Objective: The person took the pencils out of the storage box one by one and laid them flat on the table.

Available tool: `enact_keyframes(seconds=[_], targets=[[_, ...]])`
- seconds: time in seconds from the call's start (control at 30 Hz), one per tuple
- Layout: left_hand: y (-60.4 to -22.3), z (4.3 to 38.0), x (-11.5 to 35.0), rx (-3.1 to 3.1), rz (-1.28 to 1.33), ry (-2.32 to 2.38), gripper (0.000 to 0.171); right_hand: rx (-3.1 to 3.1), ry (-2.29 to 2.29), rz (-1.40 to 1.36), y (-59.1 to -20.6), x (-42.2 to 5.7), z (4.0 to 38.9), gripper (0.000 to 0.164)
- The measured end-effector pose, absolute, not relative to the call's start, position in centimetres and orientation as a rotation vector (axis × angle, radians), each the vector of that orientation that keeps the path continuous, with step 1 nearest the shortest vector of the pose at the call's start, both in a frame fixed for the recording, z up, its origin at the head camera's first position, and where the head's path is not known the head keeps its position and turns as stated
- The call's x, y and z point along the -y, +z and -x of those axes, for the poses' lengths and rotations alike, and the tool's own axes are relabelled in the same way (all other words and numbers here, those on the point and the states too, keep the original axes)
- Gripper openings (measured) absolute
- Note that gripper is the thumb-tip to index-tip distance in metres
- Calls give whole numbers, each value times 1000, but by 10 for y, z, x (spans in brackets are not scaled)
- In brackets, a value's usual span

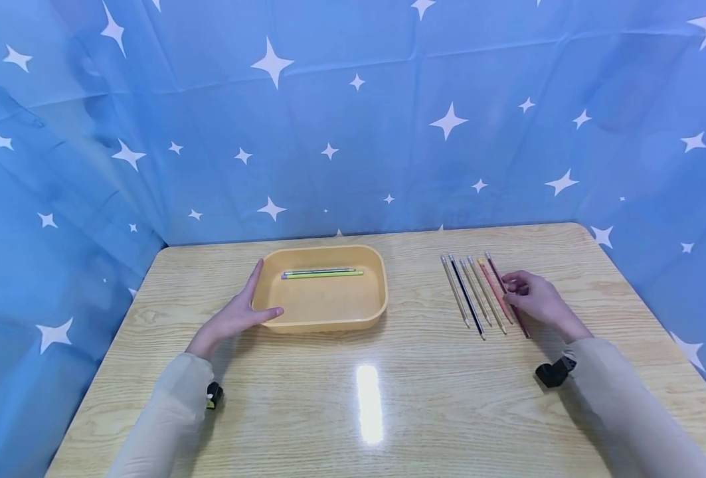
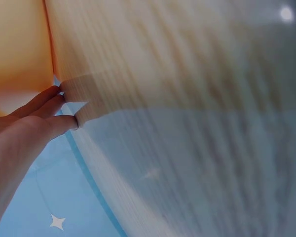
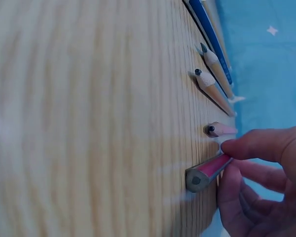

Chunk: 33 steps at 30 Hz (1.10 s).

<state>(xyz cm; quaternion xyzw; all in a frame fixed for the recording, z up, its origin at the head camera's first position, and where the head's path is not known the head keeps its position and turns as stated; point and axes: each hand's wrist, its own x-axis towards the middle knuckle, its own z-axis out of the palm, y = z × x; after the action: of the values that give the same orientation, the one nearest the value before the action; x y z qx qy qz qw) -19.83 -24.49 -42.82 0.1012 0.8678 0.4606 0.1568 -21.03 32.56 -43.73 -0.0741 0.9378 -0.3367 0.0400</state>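
Note:
My right hand (image 1: 536, 297) pinches a dark red pencil (image 1: 495, 271) between thumb and fingers, at the right end of a row of pencils. In the right wrist view, the blunt end of this pencil (image 3: 212, 168) points toward the camera, lying on or just above the table. A pink-red pencil (image 1: 491, 284) lies beside it. My left hand (image 1: 236, 317) rests against the left side of a shallow tan tray (image 1: 317, 326), fingers stretched along its wall and thumb over the near rim. Inside the tray lie a yellow-green pencil (image 1: 329, 274) and a dark one (image 1: 313, 271).
Several more pencils lie side by side left of the pink-red one, among them a dark blue pencil (image 1: 466, 295) and a plain wood-coloured one (image 1: 455, 292). The wooden table (image 1: 305, 392) meets a blue star-patterned curtain (image 1: 376, 166) behind and at the sides.

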Motion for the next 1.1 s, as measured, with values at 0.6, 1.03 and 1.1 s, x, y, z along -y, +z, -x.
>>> enact_keyframes(seconds=[0.6,1.03,1.1], targets=[[-428,198,245,-2480,-288,1315,110,-2777,-1121,196,-434,-330,209,39],[-427,198,245,-2483,-282,1305,111,-2749,-1164,274,-417,-315,213,41],[-428,199,245,-2483,-285,1305,111,-2748,-1172,303,-417,-310,215,41]])
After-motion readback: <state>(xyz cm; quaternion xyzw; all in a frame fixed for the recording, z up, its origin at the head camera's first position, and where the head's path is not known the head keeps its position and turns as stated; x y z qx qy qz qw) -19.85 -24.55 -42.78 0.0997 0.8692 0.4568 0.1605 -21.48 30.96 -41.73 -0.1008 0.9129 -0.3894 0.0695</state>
